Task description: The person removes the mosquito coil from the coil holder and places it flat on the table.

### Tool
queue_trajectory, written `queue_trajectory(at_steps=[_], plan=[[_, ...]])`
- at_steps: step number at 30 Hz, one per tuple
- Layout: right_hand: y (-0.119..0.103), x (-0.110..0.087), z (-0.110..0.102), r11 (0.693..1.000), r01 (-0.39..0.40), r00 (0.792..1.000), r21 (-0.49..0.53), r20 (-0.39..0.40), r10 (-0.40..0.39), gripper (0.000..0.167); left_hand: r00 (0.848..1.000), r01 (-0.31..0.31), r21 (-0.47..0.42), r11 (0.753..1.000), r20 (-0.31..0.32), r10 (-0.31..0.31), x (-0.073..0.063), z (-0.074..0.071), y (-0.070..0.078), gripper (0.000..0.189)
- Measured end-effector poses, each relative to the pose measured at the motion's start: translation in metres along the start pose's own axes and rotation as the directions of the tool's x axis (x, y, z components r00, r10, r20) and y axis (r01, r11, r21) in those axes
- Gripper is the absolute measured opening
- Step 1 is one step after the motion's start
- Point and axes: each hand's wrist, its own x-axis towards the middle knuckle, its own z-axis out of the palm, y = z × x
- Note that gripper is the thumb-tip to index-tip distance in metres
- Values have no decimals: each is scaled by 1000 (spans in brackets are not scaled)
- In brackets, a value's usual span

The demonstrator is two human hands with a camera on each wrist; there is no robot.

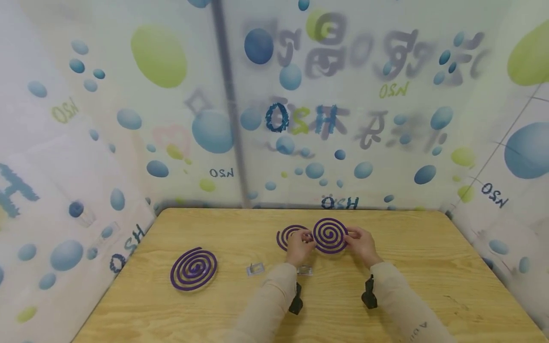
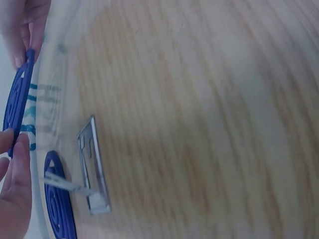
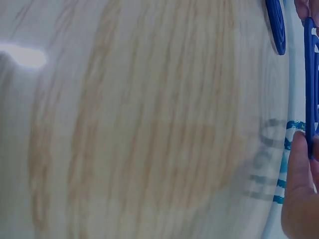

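Observation:
Both hands hold one purple mosquito coil up on edge above the far part of the table. My left hand pinches its left rim, while my right hand pinches the right rim between thumb and fingers. A second mosquito coil lies flat behind the left hand, which partly covers it. Below the left wrist sits a small metal coil stand; the left wrist view shows the stand with a raised prong. In the right wrist view the held coil appears edge-on.
Another purple mosquito coil lies on the left of the wooden table. Between it and the left arm is a second metal stand. Printed curtain-like walls stand behind the table and at both sides.

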Motion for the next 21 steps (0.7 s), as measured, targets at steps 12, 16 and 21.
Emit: queue_trajectory(at_steps=[12,16,21], plan=[[12,4,1,996,21,998,82,-62,-16,27,981,78,-40,996,-176,-83,-3,16,6,25],[13,3,0,996,21,997,87,-73,-14,25,976,129,-79,988,-165,-141,-2,18,7,22],[13,1,-3,996,-11,997,92,-74,18,26,980,164,-36,986,-109,-167,-2,20,4,21]])
